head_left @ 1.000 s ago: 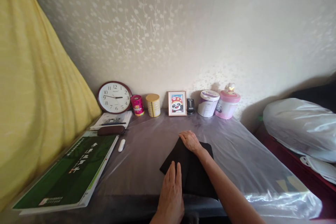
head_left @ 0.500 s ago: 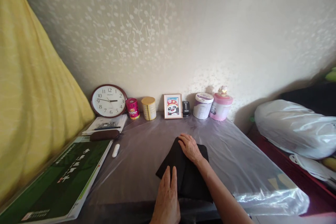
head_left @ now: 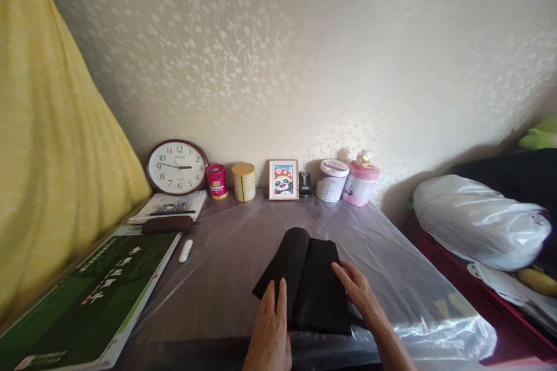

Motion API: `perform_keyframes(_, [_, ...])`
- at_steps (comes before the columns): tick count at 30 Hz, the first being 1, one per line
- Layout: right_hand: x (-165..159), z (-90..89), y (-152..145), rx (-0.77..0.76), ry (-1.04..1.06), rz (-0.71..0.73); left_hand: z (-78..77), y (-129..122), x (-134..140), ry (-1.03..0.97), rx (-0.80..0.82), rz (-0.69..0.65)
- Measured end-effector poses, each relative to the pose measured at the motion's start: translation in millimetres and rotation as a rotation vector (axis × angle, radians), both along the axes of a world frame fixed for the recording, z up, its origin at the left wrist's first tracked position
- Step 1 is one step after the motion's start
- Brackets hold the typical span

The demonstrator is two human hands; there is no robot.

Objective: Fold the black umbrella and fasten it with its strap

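While your left fingers (head_left: 282,295), slightly apart, touch the black cloth (head_left: 322,290) low in the middle of the frame, your right fingertips (head_left: 337,269) meet its right edge; I can't tell if they pinch. Soft, flat pressing should likely stop wrinkles. Your left hand (head_left: 267,333) points up the frame; your right hand (head_left: 362,298) slants up and left over the table (head_left: 221,284).

Round brown-rimmed white clock (head_left: 177,167) at nine o'clock; rectangular green book (head_left: 104,295) at eight; rounded white plastic bag (head_left: 474,220) at three.
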State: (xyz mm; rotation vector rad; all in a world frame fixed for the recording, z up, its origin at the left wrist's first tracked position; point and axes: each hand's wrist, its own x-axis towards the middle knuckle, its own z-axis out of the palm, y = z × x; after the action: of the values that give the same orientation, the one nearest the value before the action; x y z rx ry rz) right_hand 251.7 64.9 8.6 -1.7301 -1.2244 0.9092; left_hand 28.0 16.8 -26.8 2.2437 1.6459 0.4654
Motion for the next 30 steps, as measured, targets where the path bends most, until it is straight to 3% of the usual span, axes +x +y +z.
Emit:
perform_keyframes(9, [-46.5,37.8,2.3,0.072,0.418,0.236,-6.2,0.9,0.0,0.019,0.030,-0.014])
perform_keyframes(14, [-76.7,39.9,25.0,0.114,0.473,0.286,-11.3,2.3,1.8,0.020,0.052,0.021])
perform_keyframes(18, [-94.6,25.8,43.5,0.151,0.322,0.270,-12.5,4.5,-0.6,0.016,0.054,0.014])
perform_keyframes(21, [-102.2,14.6,52.3,0.153,0.056,0.239,-16.2,7.8,-5.3,0.041,0.047,-0.017])
perform_keyframes(25, [-107.3,9.6,56.0,0.118,-0.302,0.231,-34.4,13.8,-12.0,0.062,0.092,-0.049])
perform_keyframes(30, [-111.7,16.5,52.7,0.142,-0.338,0.383,-58.3,16.5,-26.0,0.081,0.207,-0.050])
